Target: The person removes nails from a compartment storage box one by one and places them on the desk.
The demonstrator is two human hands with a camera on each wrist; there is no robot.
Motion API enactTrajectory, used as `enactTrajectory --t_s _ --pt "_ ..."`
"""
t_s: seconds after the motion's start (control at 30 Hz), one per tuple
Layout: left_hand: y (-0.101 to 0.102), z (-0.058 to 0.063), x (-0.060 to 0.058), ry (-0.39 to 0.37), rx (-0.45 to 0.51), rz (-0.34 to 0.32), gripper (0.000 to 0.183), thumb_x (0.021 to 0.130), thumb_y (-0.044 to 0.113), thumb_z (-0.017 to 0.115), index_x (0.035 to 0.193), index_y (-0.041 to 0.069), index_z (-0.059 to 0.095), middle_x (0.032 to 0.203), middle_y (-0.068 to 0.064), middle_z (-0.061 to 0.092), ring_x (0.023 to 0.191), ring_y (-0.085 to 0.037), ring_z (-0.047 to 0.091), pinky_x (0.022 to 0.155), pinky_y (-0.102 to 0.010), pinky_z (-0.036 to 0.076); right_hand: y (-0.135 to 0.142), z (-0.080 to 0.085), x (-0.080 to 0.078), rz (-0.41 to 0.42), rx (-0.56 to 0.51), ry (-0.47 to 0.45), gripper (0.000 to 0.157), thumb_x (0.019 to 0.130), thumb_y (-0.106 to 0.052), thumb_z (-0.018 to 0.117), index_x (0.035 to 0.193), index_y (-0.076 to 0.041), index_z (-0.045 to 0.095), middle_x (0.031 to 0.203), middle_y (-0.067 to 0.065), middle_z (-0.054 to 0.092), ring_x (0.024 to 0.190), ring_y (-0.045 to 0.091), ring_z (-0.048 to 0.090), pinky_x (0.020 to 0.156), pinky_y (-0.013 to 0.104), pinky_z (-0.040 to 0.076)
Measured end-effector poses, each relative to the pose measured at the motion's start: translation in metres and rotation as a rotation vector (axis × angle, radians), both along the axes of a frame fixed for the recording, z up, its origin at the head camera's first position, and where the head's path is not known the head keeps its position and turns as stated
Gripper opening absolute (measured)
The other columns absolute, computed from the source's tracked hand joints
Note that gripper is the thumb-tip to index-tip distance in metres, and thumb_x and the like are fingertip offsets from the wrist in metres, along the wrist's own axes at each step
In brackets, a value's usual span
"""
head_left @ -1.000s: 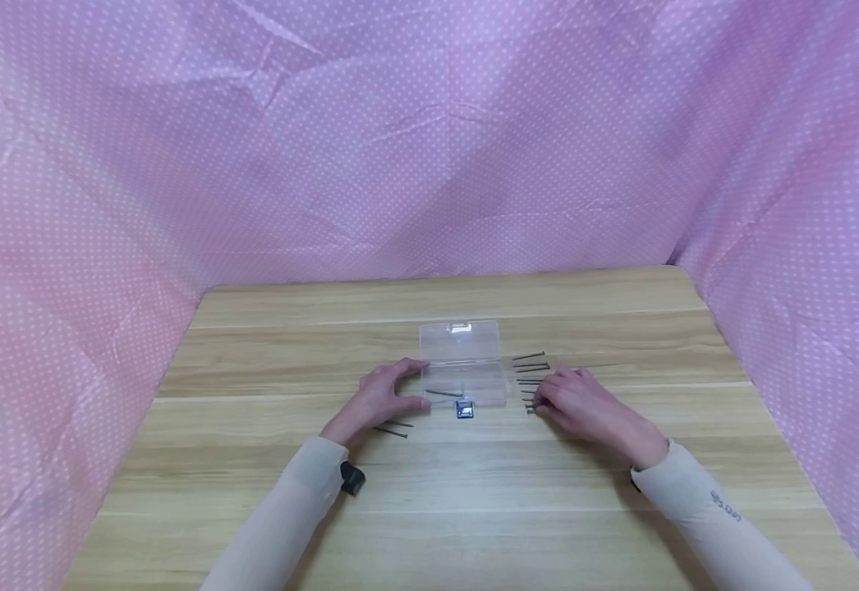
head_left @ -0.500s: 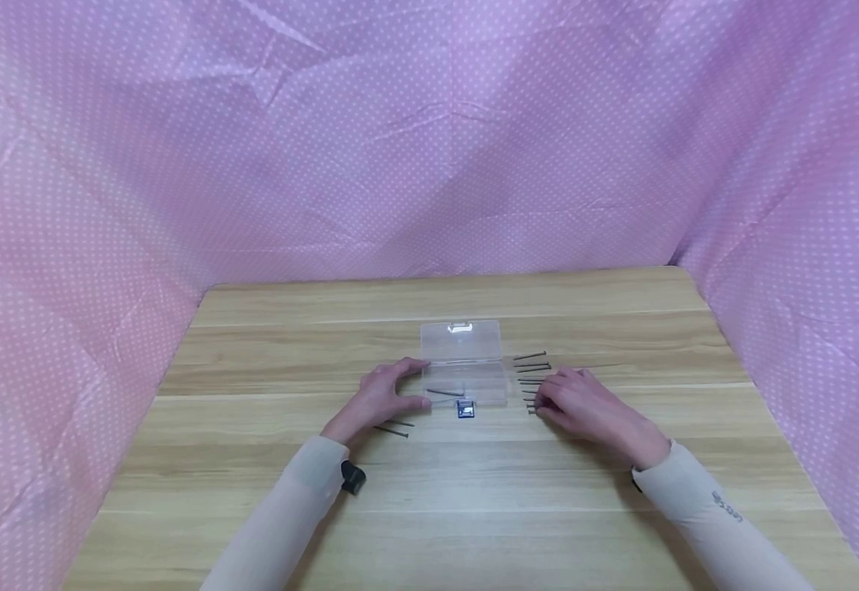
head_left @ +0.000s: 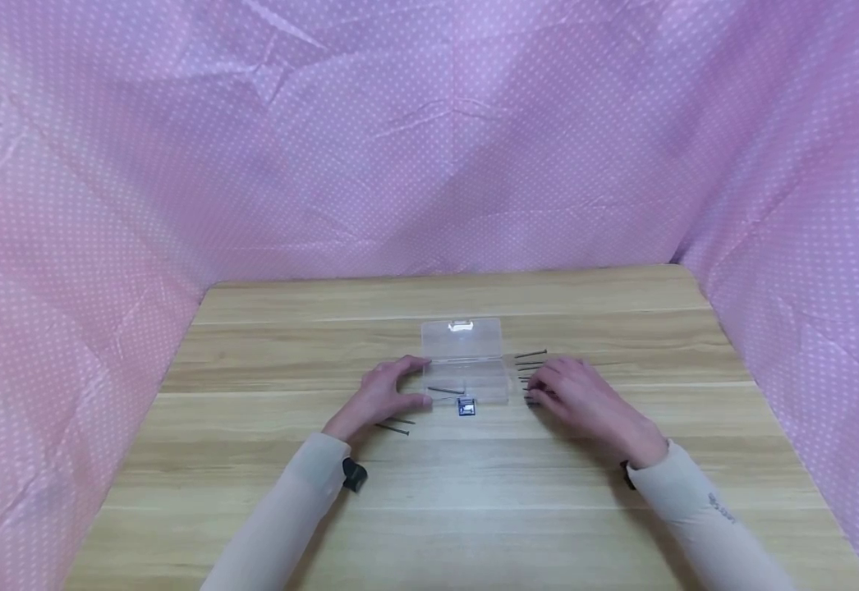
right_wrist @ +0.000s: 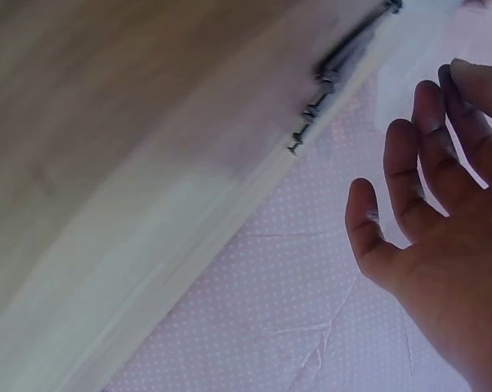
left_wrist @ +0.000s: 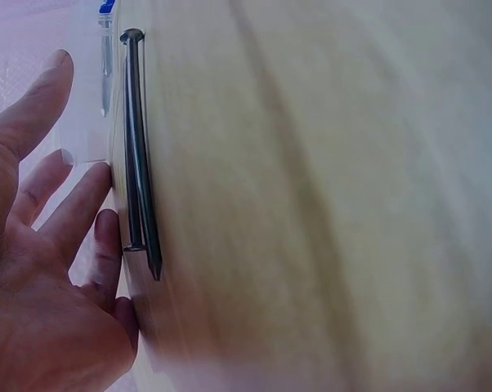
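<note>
A clear plastic box [head_left: 484, 380] lies with its lid [head_left: 461, 341] raised, a nail [head_left: 446, 391] inside. My left hand [head_left: 379, 398] is at its left end, thumb and index finger spread to the near and far corners. Beneath this hand two nails [left_wrist: 134, 139] lie side by side on the table, heads at opposite ends. My right hand [head_left: 577, 398] hovers over a row of nails [head_left: 530, 368] right of the box and partly hides them. In the right wrist view its fingers [right_wrist: 403, 175] are loosely bent, thumb near the index fingertip, with nothing visible between them.
A small blue-framed piece [head_left: 466, 406] sits at the box's front edge. The wooden table [head_left: 429, 501] extends around both hands. Pink dotted cloth [head_left: 444, 164] hangs behind the table and along both sides.
My right hand has risen and shifted slightly away from me and toward the box, over the row of nails. The left hand and the box have stayed in place.
</note>
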State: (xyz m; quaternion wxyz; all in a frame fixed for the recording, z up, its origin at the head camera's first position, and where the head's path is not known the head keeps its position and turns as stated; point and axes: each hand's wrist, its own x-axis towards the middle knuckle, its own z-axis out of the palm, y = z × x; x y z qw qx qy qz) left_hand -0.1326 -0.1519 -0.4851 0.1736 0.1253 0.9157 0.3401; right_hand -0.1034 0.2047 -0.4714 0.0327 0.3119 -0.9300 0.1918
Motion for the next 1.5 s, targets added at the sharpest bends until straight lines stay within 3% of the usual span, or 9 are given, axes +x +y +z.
enactTrajectory --t_s 0.43,0.57,0.77,0.93,1.2,1.5 --pt "-0.001 0.001 0.001 0.024 -0.003 -0.007 0.067 0.087 0.04 0.083 0.147 0.026 0.057 0.15 -0.002 0.057 0.141 -0.035 0.045 0.119 -0.06 0.026 -0.022 0.01 -0.008 -0.015 -0.056 0.018 0.019 0.094 -0.021 0.076 0.109 -0.009 0.074 0.113 0.008 0.07 0.109 0.032 0.064 0.088 0.052 0.051" --pt "-0.002 -0.001 0.001 0.028 0.002 -0.005 0.068 0.086 0.041 0.084 0.147 0.027 0.057 0.151 -0.002 0.057 0.141 -0.035 0.045 0.118 -0.06 0.026 -0.031 0.008 -0.01 -0.001 -0.043 -0.002 0.033 0.095 -0.027 0.077 0.121 -0.007 0.072 0.124 0.01 0.068 0.117 0.032 0.063 0.092 0.055 0.051" --pt "-0.001 -0.002 0.003 0.004 0.009 0.005 0.068 0.086 0.041 0.084 0.148 0.028 0.057 0.151 -0.002 0.056 0.142 -0.035 0.044 0.119 -0.061 0.026 -0.041 0.005 -0.011 -0.017 -0.02 -0.102 0.062 0.095 -0.041 0.076 0.144 -0.006 0.059 0.147 0.012 0.058 0.133 0.032 0.055 0.105 0.059 0.044" --pt "-0.001 -0.002 0.004 0.0 -0.002 0.006 0.068 0.086 0.04 0.084 0.148 0.028 0.057 0.151 -0.003 0.056 0.142 -0.035 0.044 0.119 -0.061 0.025 -0.047 0.008 -0.012 -0.04 0.005 -0.18 0.078 0.092 -0.05 0.076 0.152 -0.007 0.051 0.155 0.012 0.05 0.142 0.032 0.048 0.11 0.064 0.039" --pt "0.0 0.0 0.003 -0.003 0.005 -0.008 0.069 0.086 0.041 0.084 0.148 0.028 0.056 0.152 -0.003 0.055 0.142 -0.036 0.044 0.119 -0.062 0.026 -0.052 0.009 -0.021 -0.041 0.052 -0.219 0.079 0.09 -0.05 0.079 0.148 -0.003 0.054 0.148 0.014 0.053 0.134 0.031 0.052 0.106 0.06 0.044" --pt "0.0 0.004 0.003 -0.013 -0.016 -0.026 0.071 0.087 0.043 0.083 0.15 0.027 0.054 0.153 -0.004 0.054 0.141 -0.035 0.044 0.118 -0.062 0.026 -0.054 0.009 -0.027 -0.001 0.052 -0.197 0.064 0.086 -0.039 0.085 0.134 -0.001 0.065 0.128 0.011 0.062 0.112 0.026 0.059 0.092 0.048 0.053"
